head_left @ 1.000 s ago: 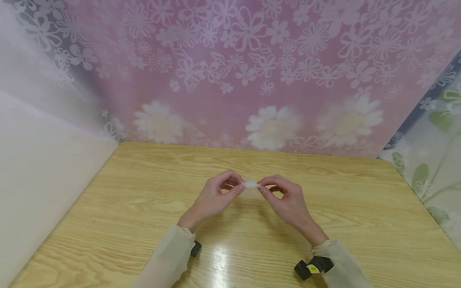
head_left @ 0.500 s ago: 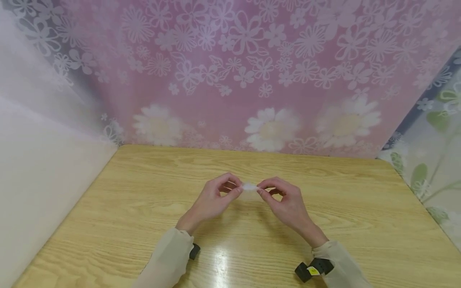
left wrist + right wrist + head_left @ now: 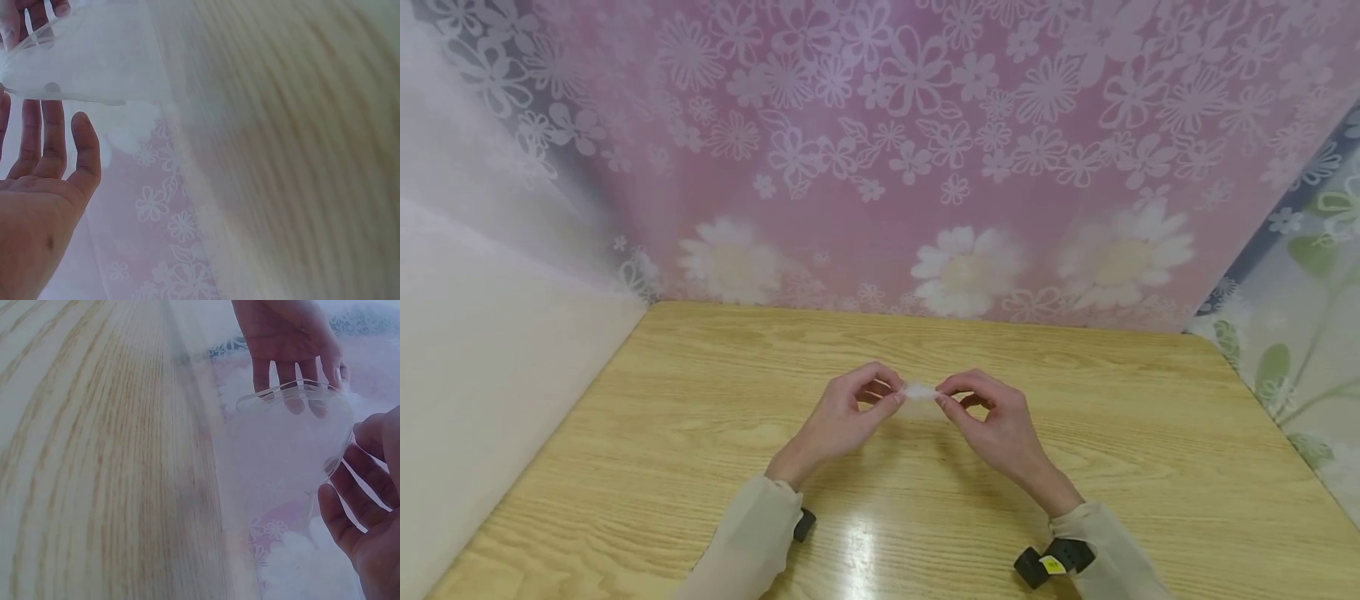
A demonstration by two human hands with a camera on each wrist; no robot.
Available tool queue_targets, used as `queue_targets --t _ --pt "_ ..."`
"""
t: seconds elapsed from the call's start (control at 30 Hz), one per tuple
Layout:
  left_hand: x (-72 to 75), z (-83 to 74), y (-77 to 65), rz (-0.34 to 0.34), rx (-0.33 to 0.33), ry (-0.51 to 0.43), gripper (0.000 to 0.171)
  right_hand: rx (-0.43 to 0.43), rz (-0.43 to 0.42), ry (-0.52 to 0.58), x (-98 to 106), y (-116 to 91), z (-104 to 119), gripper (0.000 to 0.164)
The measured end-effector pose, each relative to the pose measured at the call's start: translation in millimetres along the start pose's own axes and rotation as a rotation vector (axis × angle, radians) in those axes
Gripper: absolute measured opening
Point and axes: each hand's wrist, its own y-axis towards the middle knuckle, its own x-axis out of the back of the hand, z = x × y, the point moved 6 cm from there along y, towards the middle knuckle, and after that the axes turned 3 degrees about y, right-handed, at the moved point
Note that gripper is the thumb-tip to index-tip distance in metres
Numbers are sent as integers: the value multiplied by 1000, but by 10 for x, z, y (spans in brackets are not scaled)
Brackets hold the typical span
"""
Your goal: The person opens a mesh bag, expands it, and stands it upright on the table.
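Observation:
A small, clear plastic bag (image 3: 920, 391) hangs between the two hands above the table. In the head view only its whitish upper part stands out; the lower part is nearly see-through. My left hand (image 3: 846, 417) pinches one top corner between thumb and index finger. At the opposite corner, my right hand (image 3: 1000, 421) does the same. The left wrist view shows the thin film of the bag (image 3: 94, 65) spread below the fingers. In the right wrist view, the rim of the bag (image 3: 284, 440) shows two edges slightly apart, with several fingers visible behind the film.
A wood-grain table (image 3: 700, 400) lies under the hands. Pink flowered fabric (image 3: 850, 200) rises along its far edge. Pale fabric (image 3: 497, 333) stands at the left and leaf-patterned fabric (image 3: 1300, 350) at the right. Black straps with devices (image 3: 1052, 562) sit on the wrists.
The head view has shifted very slightly. Both hands keep their pinch on the bag, and the gap between them is a touch wider than a second ago.

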Motion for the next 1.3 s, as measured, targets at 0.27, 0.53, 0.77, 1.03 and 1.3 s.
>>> queue_targets --t 0.27,0.53,0.77,1.03,1.3 --pt "16 27 -9 -8 4 -16 3 -4 10 -7 -16 -9 -17 22" --pt "29 36 -28 -3 16 -14 4 -2 18 0 -19 -13 -23 22" --pt "29 42 -32 2 30 -7 5 -21 15 -8 -10 -19 -40 22" --pt "40 40 -27 2 48 -15 4 -15 11 3 -2 -10 -39 22" --pt "63 73 -37 -11 58 0 4 -7 -3 16 12 -8 -41 23"
